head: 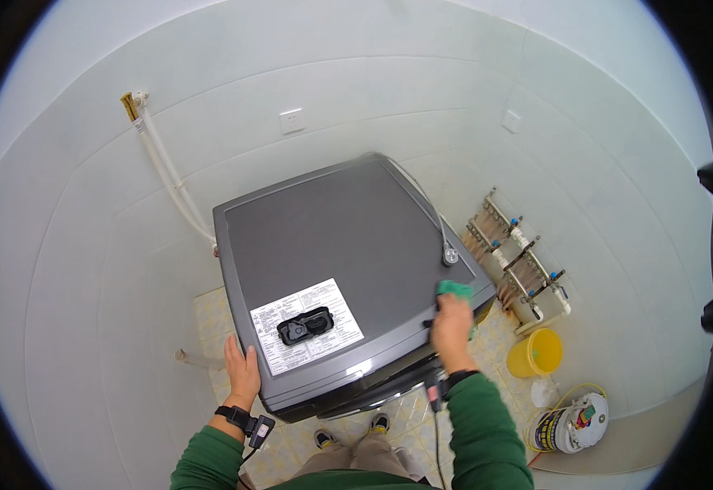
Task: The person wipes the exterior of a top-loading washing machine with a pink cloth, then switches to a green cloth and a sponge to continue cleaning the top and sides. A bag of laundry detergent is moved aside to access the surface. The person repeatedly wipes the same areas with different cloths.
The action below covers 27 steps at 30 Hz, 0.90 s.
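A dark grey washing machine (332, 226) stands before me, its flat top filling the middle of the view. My right hand (452, 324) grips a green cloth (454, 290) at the front right corner of the top. Against the machine's left side, near the front, my left hand (244, 370) lies with fingers extended and nothing held. A printed sheet (344, 318) lies on the front left of the top. On that sheet sits a small black plastic tray (305, 326) with compartments. The grey power cord's plug (449, 254) rests near the right edge.
Pipe manifolds with blue-handled valves (515, 257) line the right wall. Below them stand a yellow bucket (519, 356) and a lidded white pail (590, 416). A white hose (163, 168) runs down the left wall. A pipe stub (194, 358) rises at left.
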Motion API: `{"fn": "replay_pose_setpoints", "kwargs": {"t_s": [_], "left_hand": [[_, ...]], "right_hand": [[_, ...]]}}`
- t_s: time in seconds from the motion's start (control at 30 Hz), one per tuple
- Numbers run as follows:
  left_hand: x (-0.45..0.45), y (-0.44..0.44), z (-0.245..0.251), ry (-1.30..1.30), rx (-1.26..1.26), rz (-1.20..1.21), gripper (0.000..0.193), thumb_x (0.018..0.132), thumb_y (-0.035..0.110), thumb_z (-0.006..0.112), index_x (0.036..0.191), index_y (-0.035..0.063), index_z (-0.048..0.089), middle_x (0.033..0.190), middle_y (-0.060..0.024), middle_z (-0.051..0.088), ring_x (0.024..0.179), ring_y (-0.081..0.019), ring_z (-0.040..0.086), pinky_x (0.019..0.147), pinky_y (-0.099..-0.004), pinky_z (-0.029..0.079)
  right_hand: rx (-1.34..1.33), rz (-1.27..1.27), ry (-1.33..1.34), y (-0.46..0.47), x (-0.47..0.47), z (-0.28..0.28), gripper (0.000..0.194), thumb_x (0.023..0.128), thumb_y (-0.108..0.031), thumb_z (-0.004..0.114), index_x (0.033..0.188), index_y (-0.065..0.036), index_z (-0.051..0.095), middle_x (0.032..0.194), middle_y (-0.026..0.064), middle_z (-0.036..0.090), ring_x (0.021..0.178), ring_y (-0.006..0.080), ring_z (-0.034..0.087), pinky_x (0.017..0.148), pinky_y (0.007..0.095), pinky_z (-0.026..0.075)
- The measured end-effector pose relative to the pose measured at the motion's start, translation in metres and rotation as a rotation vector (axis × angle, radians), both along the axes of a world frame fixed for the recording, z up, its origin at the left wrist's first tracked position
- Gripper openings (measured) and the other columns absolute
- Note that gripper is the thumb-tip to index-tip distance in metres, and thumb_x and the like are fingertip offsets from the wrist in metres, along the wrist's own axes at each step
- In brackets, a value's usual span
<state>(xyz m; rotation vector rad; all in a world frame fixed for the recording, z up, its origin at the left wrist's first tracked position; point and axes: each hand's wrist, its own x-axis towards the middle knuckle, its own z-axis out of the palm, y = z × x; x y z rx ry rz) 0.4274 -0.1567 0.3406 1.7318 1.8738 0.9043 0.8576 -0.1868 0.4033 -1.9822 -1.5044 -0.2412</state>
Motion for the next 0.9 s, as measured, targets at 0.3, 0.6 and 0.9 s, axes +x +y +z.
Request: {"fn": "replay_pose_setpoints", "kwargs": {"t_s": [0.3,0.6,0.9], "left_hand": [[0.012,-0.004,0.022,0.233,-0.093,0.066,0.065,0.096,0.032,0.049,0.147,-0.002,0.028,0.148,-0.0264,0.033,0.139,-0.0401,0.03,0.116,-0.0525,0.016],[0.013,-0.004,0.022,0.213,-0.095,0.054,0.063,0.095,0.031,0.049,0.147,0.0004,0.029,0.147,-0.0252,0.035,0.137,-0.0406,0.032,0.115,-0.0565,0.014],[0.01,-0.005,0.016,0.144,-0.095,0.043,0.065,0.097,0.032,0.047,0.148,-0.0008,0.026,0.149,-0.0252,0.034,0.138,-0.0408,0.031,0.114,-0.0593,0.016]], "right_hand": [[-0.24,0.444,0.085,-0.022,-0.073,-0.004,0.027,0.081,-0.008,0.051,0.104,-0.005,0.065,0.11,0.0151,0.062,0.102,0.0364,0.056,0.087,0.0507,0.043],[-0.023,0.23,-0.052,0.005,-0.004,-0.008,0.022,0.072,-0.004,0.054,0.091,-0.006,0.064,0.096,0.0128,0.062,0.095,0.0355,0.054,0.081,0.0474,0.04],[-0.1,0.971,0.073,-0.046,-0.229,-0.006,0.038,0.079,-0.011,0.058,0.116,-0.007,0.062,0.12,0.0084,0.058,0.116,0.0304,0.051,0.093,0.0455,0.04]]}}
